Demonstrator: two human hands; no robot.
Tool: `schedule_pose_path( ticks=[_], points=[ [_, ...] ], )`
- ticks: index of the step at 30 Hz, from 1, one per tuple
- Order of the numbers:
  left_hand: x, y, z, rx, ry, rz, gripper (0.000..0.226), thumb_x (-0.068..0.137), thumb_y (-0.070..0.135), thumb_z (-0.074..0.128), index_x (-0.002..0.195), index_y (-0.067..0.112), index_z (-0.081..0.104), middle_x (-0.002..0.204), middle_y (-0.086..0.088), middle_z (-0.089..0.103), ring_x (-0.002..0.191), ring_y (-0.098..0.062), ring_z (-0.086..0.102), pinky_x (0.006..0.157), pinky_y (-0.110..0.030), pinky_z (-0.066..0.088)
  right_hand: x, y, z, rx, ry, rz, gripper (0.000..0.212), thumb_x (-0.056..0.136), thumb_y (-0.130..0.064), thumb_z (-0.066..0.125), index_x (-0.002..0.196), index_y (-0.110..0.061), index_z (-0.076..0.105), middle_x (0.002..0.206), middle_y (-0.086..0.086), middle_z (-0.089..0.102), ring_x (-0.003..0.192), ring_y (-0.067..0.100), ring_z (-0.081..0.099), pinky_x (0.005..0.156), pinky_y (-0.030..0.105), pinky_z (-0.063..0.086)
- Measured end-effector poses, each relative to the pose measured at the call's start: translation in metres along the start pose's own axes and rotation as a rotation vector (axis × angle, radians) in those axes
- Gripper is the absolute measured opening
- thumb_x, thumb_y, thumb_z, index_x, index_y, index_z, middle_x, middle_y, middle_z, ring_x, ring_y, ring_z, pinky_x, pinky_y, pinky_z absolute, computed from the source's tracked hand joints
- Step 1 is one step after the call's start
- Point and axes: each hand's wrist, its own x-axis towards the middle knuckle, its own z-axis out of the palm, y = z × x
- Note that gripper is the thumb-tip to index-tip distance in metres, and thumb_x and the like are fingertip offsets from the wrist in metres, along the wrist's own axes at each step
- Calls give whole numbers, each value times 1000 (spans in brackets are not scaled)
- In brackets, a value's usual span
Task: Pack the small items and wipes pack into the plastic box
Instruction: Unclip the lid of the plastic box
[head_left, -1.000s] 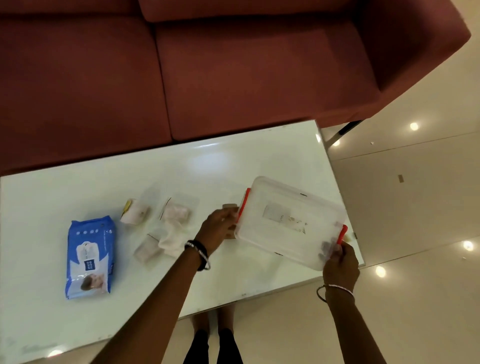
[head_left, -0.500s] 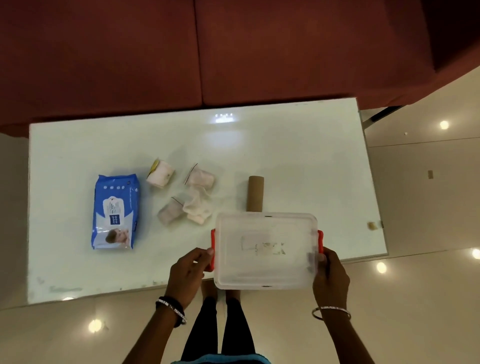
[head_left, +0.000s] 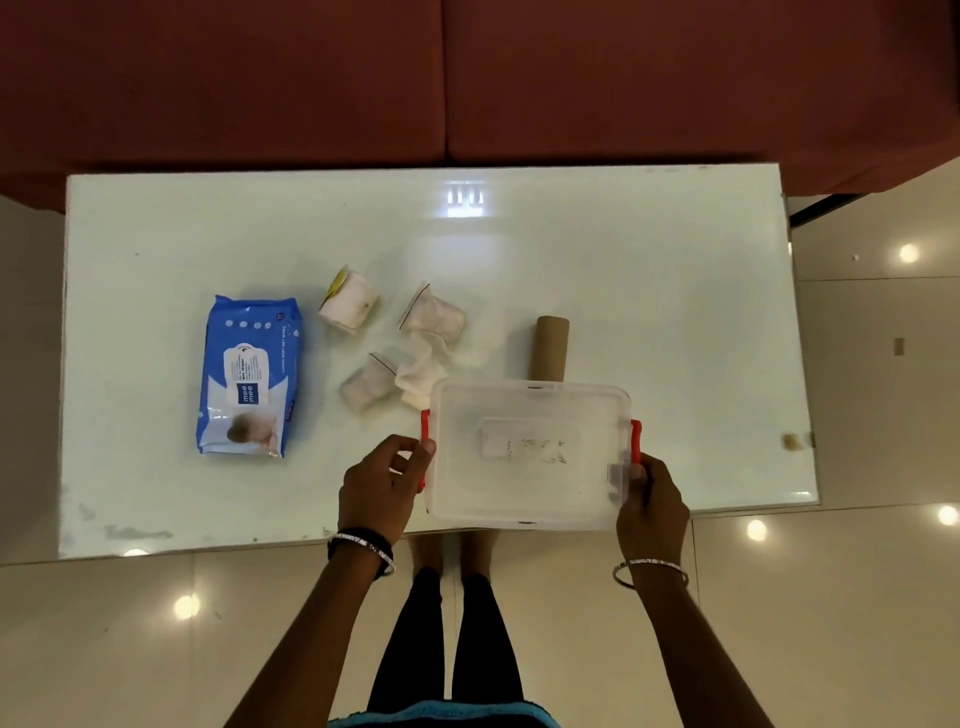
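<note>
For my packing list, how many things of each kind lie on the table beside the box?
Wipes pack: 1
Small bagged items: 3
Loose white cloth: 1
Cardboard tube: 1
Total: 6

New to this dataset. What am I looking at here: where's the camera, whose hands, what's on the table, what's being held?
There is no robot here: a person works with two bare hands. The single picture comes from a wide-angle camera worn on the head, looking down, so the arms come up from the bottom edge and the person's legs show below the table.

The left hand and right hand each grip one end of a clear plastic box at its red latches. Its lid is on.

On the white table lie a blue wipes pack, several small bagged items beside it, and a cardboard tube just beyond the box. Nothing looks packed yet. A dark red sofa sits behind the table.
</note>
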Motion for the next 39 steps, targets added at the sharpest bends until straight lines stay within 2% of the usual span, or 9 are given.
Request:
schedule_pose_path(
  ticks=[7, 12, 16, 19, 24, 27, 31, 35, 39],
  points=[
    [6, -4, 16, 196, 121, 157, 36, 96, 50, 37, 99, 23, 61, 73, 3, 67, 66, -21, 66, 58, -36, 54, 0, 4, 8, -46, 73, -51, 24, 101, -9, 41, 111, -2, 62, 75, 5, 62, 57, 15, 47, 52, 18, 31],
    [5, -12, 27, 173, 233, 148, 29, 101, 31, 39, 87, 21, 62, 69, 3, 64, 62, -23, 63, 54, -31, 49, -1, 7, 17, -45, 111, -46, 23, 99, -4, 40, 112, -4, 60, 85, 17, 71, 71, 36, 64, 65, 31, 44],
    [15, -24, 29, 0, 135, 1, 29, 102, 27, 37, 81, 25, 57, 67, 1, 64, 56, -17, 64, 51, -31, 56, -2, 6, 20, -88, 143, -89, 21, 95, 2, 43, 109, -2, 58, 82, 20, 69, 70, 41, 65, 61, 35, 46],
    [24, -33, 32, -103, 50, -33, 28, 102, 21, 38, 86, 17, 61, 77, -7, 65, 65, -30, 68, 56, -37, 60, 0, 7, 19, -114, 144, -109, 18, 94, 2, 44, 107, 1, 57, 79, 20, 68, 67, 41, 64, 60, 35, 45],
    [32, -38, 38, -169, -72, -57, 33, 102, 17, 36, 78, 9, 57, 74, -16, 60, 65, -27, 58, 59, -39, 61, 6, 7, 20, -85, 135, -85, 17, 92, 6, 44, 102, 2, 57, 75, 14, 63, 62, 28, 53, 60, 30, 39],
    [35, -40, 40, -197, -122, -59, 32, 102, 15, 36, 88, -1, 59, 85, -27, 63, 70, -28, 60, 53, -29, 57, 19, 15, 20, 11, 73, 98, 20, 96, 1, 39, 93, 3, 59, 76, 13, 59, 68, 26, 50, 64, 32, 37],
    [38, -44, 36, -220, -184, -45, 30, 102, 14, 36, 99, -3, 61, 92, -27, 66, 72, -25, 64, 49, -21, 56, 39, 26, 18, 378, -209, 433, 23, 93, 1, 40, 84, 10, 59, 71, 18, 56, 69, 29, 50, 66, 38, 43],
    [40, -44, 33, -280, -243, -60, 30, 103, 15, 36, 103, 0, 63, 96, -23, 69, 77, -24, 68, 52, -22, 58, 47, 26, 11, 439, -424, 491, 34, 95, 1, 47, 75, -15, 69, 72, 8, 64, 63, 22, 60, 60, 30, 54],
    [41, -44, 32, -308, -267, -66, 31, 103, 14, 35, 106, 0, 62, 100, -23, 68, 83, -28, 68, 55, -25, 60, 53, 16, 5, 376, -387, 572, 19, 89, -2, 56, 83, -10, 72, 76, 13, 70, 66, 25, 66, 60, 32, 56]
  ],
)
